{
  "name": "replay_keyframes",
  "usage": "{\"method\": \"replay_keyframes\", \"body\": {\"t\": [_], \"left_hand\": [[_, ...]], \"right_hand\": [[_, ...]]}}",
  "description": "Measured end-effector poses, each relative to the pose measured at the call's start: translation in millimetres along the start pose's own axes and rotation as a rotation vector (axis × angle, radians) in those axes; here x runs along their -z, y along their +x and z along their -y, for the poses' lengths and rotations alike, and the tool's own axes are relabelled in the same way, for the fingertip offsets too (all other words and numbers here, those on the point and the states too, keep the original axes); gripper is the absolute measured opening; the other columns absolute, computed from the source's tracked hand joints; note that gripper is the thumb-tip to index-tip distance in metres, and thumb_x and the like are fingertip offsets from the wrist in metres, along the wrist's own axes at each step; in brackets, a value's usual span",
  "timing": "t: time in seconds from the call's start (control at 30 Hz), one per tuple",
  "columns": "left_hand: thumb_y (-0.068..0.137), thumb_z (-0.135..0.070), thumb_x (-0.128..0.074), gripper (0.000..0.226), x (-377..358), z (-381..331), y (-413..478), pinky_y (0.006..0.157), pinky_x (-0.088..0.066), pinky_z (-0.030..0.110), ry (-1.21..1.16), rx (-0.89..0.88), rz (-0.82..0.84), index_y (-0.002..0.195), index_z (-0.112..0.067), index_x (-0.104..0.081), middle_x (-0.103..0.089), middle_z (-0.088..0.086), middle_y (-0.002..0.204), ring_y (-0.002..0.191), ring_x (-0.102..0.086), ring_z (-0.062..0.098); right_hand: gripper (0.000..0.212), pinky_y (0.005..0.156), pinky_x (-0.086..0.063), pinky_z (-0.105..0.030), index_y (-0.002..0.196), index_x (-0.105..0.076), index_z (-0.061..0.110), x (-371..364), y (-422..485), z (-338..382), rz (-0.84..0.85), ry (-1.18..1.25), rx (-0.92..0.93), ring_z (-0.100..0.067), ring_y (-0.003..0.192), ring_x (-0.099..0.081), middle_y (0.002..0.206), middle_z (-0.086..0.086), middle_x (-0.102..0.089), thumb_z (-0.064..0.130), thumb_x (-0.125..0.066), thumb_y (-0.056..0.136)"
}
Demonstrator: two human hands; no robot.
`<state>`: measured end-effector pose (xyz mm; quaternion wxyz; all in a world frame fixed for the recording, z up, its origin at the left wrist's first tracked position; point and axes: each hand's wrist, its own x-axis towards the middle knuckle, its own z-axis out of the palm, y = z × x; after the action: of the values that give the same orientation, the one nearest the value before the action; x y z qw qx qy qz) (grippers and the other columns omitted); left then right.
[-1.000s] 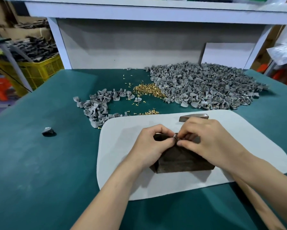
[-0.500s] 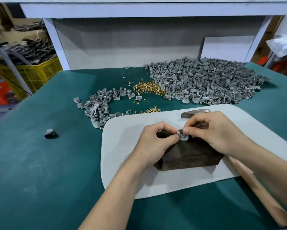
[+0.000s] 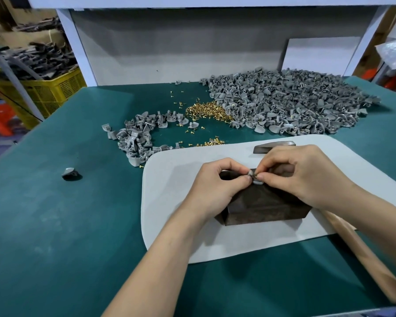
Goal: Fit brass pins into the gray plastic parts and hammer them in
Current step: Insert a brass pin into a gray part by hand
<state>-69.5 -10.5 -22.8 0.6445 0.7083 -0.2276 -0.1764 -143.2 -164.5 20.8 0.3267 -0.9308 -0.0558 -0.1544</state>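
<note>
Fingers (image 3: pixel 244 178) pinch a small gray plastic part (image 3: pixel 257 182) on a dark brown wooden block (image 3: pixel 261 207)

We see the left hand (image 3: pixel 217 186) hold the part between its thumb and first finger, right at the top edge of the block. The right hand (image 3: pixel 306 177) is on the other side. Its thumb and first finger pinch a tiny brass pin (image 3: pixel 256 175) at the top of the part. The other fingers of both hands are curled in.

The block sits on a pale gray rounded mat (image 3: pixel 169 202) on the green surface (image 3: pixel 55 213). A hammer with a dark metal head (image 3: pixel 273 147) lies on the mat, and its wooden handle runs under the right arm.

Farther back we see a big heap of gray parts (image 3: pixel 295 104), a small heap of gray parts (image 3: pixel 137 138), and a shiny heap of loose brass pins (image 3: pixel 206 110) between them. One lone gray part (image 3: pixel 69 173) lies well off to the left.
</note>
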Motion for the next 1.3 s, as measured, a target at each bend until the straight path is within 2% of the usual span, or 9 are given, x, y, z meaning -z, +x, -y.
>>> {"method": "replay_keyframes", "body": {"t": [0.13,0.3,0.4,0.53,0.73,0.87,0.97,1.1,1.3], "left_hand": [[0.081,-0.007,-0.071,0.005,-0.5,-0.1,-0.3,0.07,-0.047,0.016,0.01,-0.016,-0.009,0.086,-0.007,-0.071,-0.069,0.0,0.08,0.071,-0.059,0.005],[0.082,-0.005,-0.07,0.005,-0.9,-1.4,-0.1,0.086,-0.05,0.023,0.05,-0.116,-0.036,0.083,-0.011,-0.071,-0.072,0.001,0.091,0.087,-0.065,0.01],[0.083,-0.004,-0.068,0.006,-0.6,-3.4,-0.5,0.081,-0.047,0.018,0.034,-0.177,-0.018,0.083,-0.01,-0.069,-0.069,-0.002,0.08,0.08,-0.063,0.007],[0.083,-0.002,-0.068,0.015,-0.3,-3.5,-1.1,0.082,-0.046,0.019,0.028,-0.239,-0.007,0.085,-0.016,-0.065,-0.067,-0.004,0.074,0.079,-0.063,0.004],[0.079,0.0,-0.072,0.021,0.2,-3.1,-0.7,0.079,-0.047,0.016,0.024,-0.296,0.017,0.076,-0.02,-0.064,-0.067,-0.006,0.075,0.077,-0.062,0.002],[0.077,0.005,-0.072,0.027,5.4,-1.3,-0.9,0.076,-0.048,0.018,-0.013,-0.238,0.127,0.079,-0.02,-0.064,-0.067,-0.007,0.078,0.076,-0.06,0.002],[0.076,0.007,-0.071,0.029,6.1,-1.4,-0.1,0.074,-0.046,0.015,0.008,-0.243,0.132,0.078,-0.021,-0.064,-0.066,-0.011,0.073,0.074,-0.059,0.0],[0.075,0.007,-0.073,0.028,4.8,-2.8,1.0,0.073,-0.045,0.013,0.015,-0.255,0.13,0.077,-0.02,-0.064,-0.067,-0.013,0.071,0.074,-0.06,-0.002],[0.075,0.001,-0.075,0.023,2.8,-3.5,0.1,0.078,-0.046,0.015,0.061,-0.314,0.09,0.079,-0.02,-0.066,-0.069,-0.006,0.081,0.079,-0.062,0.002]], "right_hand": [[0.02,0.068,-0.053,-0.028,0.068,-0.069,0.022,2.0,3.8,-1.0,-0.007,-0.012,-0.039,-0.009,0.066,-0.063,0.072,0.003,-0.068,0.004,-0.077,0.073],[0.02,0.065,-0.051,-0.021,0.067,-0.068,0.023,-1.3,3.4,-1.3,-0.037,-0.05,-0.054,-0.007,0.066,-0.063,0.069,0.005,-0.068,0.006,-0.076,0.074],[0.016,0.067,-0.048,-0.023,0.068,-0.069,0.023,-2.5,0.9,-1.4,-0.058,-0.073,-0.034,-0.009,0.069,-0.061,0.072,0.006,-0.067,0.01,-0.076,0.074],[0.013,0.072,-0.048,-0.027,0.071,-0.069,0.02,-7.1,-4.2,-4.3,-0.1,-0.046,-0.052,-0.01,0.071,-0.061,0.076,0.007,-0.065,0.009,-0.075,0.074],[0.013,0.067,-0.044,-0.017,0.07,-0.069,0.016,-9.8,-7.0,-3.7,-0.128,-0.059,-0.056,-0.01,0.07,-0.059,0.075,0.002,-0.065,0.006,-0.076,0.073],[0.012,0.064,-0.04,-0.012,0.069,-0.069,0.012,-11.8,-10.4,-3.4,-0.165,-0.06,-0.054,-0.007,0.068,-0.056,0.074,0.002,-0.065,0.004,-0.076,0.073],[0.008,0.061,-0.039,-0.014,0.069,-0.07,0.008,-14.5,-12.4,-2.5,-0.185,-0.057,-0.054,-0.007,0.065,-0.054,0.073,0.001,-0.064,0.002,-0.075,0.073],[0.009,0.062,-0.045,-0.026,0.068,-0.07,0.007,-15.2,-13.2,-3.4,-0.209,-0.066,-0.045,-0.018,0.065,-0.058,0.073,-0.003,-0.064,0.001,-0.075,0.072],[0.012,0.061,-0.046,-0.027,0.068,-0.069,0.01,-15.3,-11.4,-8.1,-0.211,-0.033,-0.024,-0.015,0.061,-0.055,0.071,-0.001,-0.063,0.0,-0.075,0.071]]}}
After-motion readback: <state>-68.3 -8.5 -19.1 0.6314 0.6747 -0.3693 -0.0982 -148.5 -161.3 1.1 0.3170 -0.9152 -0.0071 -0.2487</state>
